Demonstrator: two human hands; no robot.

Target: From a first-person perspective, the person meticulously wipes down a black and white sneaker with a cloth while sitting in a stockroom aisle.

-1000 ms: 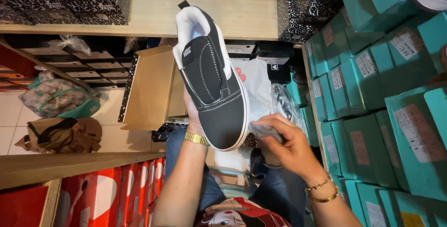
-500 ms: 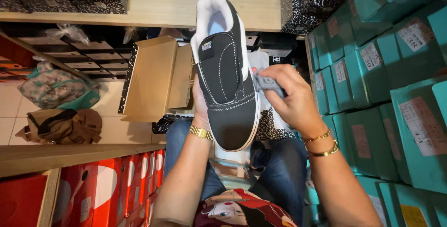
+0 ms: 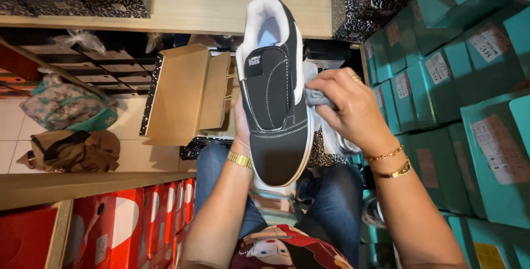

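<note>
Left hand point(image 3: 241, 128) grips the black shoe point(image 3: 274, 89) from beneath; right hand point(image 3: 348, 111) pinches a grey cloth point(image 3: 316, 96) against its white edge.

The shoe point(image 3: 276, 98) is black with white stitching and lining, the cloth point(image 3: 316, 98) beside it grey, boxes point(image 3: 441, 75) right of it teal, boxes point(image 3: 132, 219) below-left red.

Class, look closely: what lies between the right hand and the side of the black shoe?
A grey cloth, pressed by the right hand against the shoe, in the head view.

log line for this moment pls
left hand: holds shoe from below | right hand: presses cloth on shoe side | open box behind
</note>
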